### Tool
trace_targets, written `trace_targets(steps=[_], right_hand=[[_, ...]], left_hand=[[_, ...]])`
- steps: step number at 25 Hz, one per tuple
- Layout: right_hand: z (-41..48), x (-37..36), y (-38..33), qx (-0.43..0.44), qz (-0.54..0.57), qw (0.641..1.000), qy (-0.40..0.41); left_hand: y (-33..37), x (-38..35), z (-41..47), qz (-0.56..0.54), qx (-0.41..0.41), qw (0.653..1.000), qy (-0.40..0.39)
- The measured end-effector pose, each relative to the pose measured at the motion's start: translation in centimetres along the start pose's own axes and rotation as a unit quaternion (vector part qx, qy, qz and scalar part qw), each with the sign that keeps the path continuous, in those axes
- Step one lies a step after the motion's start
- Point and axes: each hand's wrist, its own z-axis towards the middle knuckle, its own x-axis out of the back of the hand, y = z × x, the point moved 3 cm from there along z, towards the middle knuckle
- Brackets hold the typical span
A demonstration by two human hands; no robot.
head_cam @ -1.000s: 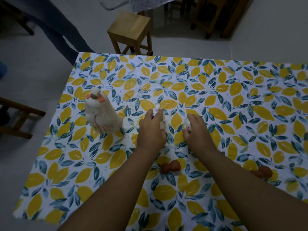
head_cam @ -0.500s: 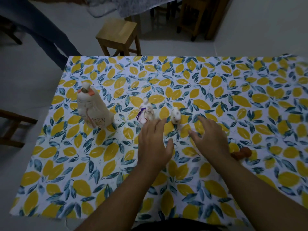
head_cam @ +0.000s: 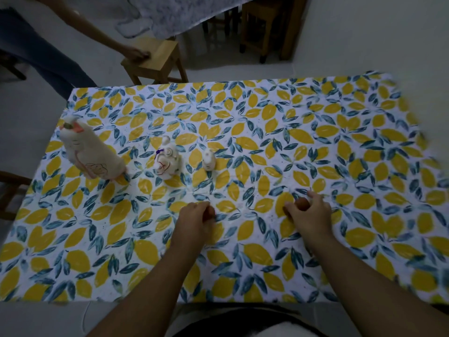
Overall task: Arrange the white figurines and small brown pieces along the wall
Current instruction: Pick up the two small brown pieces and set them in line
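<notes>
Brown pieces: left hand (head_cam: 194, 216) and right hand (head_cam: 309, 212) each curl around one

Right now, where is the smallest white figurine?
In the head view, the smallest white figurine stands left of centre on the tablecloth, just right of the middle figurine.

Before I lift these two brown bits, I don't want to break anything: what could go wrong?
The brown piece in your right hand is held only by fingertips and could slip. The one under your left hand is mostly hidden, so that grip is unclear. Reaching forward, a wrist could knock the small figurine or the middle figurine over.
</notes>
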Motion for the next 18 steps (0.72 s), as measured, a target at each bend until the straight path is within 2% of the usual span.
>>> trace_targets(steps=[3,8,13,18], right_hand=[[-0.1,0.0,-0.4,0.039,0.037,0.998,-0.039],[0.3,0.7,-2.0,0.095,0.096,0.987,-0.083],[2.5,0.5,-6.2,0.192,0.115,0.97,-0.092],[5.9,-0.8,-9.5,0.266,0.103,0.953,-0.103]], left_hand=[[2.7,-1.3,-0.1,-0.074,-0.028,0.997,0.003],[6.2,-2.3,3.0,-0.233,-0.004,0.972,-0.01],[8.3,-2.0,8.2,-0.25,-0.06,0.966,-0.017],[8.7,-1.4,12.5,-0.249,-0.109,0.962,0.023]])
